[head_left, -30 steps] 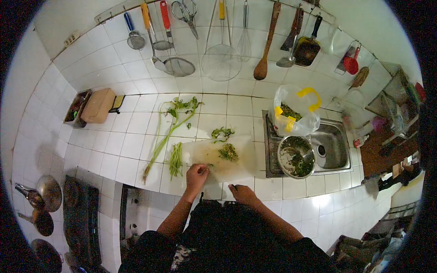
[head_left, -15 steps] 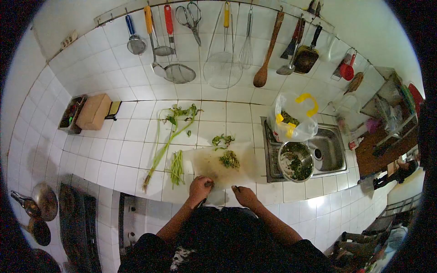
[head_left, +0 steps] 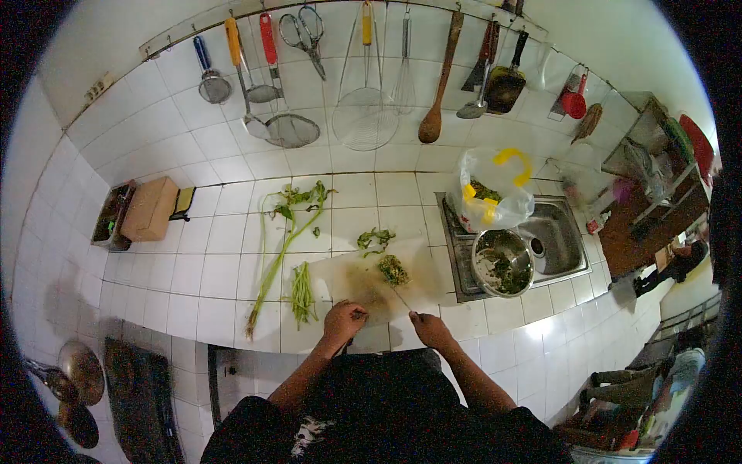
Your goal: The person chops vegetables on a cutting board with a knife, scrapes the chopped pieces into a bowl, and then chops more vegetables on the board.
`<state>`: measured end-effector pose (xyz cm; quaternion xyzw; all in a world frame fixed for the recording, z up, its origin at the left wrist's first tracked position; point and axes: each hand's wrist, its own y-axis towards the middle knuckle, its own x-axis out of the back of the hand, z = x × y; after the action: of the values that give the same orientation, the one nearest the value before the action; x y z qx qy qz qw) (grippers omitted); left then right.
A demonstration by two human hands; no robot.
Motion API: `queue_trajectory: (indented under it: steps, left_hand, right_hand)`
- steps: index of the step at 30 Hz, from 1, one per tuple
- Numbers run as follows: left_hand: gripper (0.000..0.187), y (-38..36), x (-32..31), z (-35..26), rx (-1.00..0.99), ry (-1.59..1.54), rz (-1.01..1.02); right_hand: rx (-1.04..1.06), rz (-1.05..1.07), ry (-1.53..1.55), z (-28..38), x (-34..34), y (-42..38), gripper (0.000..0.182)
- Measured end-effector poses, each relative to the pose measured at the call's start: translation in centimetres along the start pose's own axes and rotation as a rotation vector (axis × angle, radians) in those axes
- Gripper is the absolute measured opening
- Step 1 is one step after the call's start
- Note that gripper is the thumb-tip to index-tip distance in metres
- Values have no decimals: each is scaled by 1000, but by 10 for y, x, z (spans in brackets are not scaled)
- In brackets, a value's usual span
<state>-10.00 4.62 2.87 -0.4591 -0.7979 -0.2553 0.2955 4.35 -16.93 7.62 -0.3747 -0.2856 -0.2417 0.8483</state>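
Note:
My right hand [head_left: 430,329] grips a knife [head_left: 401,298] by its handle at the front right of a pale cutting board [head_left: 345,272]. The thin blade slants forward and left to a small heap of chopped greens [head_left: 393,270], its tip at the near edge of the heap. At the board's front left, my left hand [head_left: 342,321] is closed with curled fingers; what they hold, if anything, is too small to make out. Loose leaves [head_left: 376,239] lie at the board's back edge. Cut green stalks [head_left: 301,292] rest just left of the board.
Long leafy stems [head_left: 278,277] lie farther left on white tiles. To the right, a metal bowl [head_left: 486,252] with chopped greens and a plastic bag [head_left: 519,203] stand by the sink [head_left: 558,241]. A cardboard box [head_left: 150,209] sits back left. Utensils hang along the wall.
The knife blade now shows, reaching forward to the chopped heap from my right hand, which has shifted slightly right. My left hand stays near the board's front edge. The view has shifted slightly.

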Motion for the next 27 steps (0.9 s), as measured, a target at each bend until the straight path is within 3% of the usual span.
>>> queue_trajectory:
  steps: [5, 11, 15, 16, 17, 21, 27]
  left_hand:
    - [25, 22, 9, -5, 141, -78, 10]
    - [25, 104, -4, 3, 1, 89, -209]
    - [19, 140, -23, 21, -21, 192, -228]
    - [16, 144, -24, 24, 63, 201, -147]
    - [13, 147, -25, 28, 145, 210, -66]
    - [10, 123, -15, 24, 80, 157, -82]
    - [17, 78, -1, 13, 184, 193, -12]
  right_hand:
    - [-24, -59, 62, 3, -11, -8, 68]
    - [-32, -111, 159, 2, -16, -24, 66]
    - [-52, -109, 178, -8, -21, -26, 64]
    - [-51, -120, 181, -8, -21, -26, 64]
    - [-86, -119, 178, -9, -23, -28, 63]
    - [-109, -131, 259, 2, -15, -34, 63]
    - [-50, -95, 139, 7, -24, -21, 62]
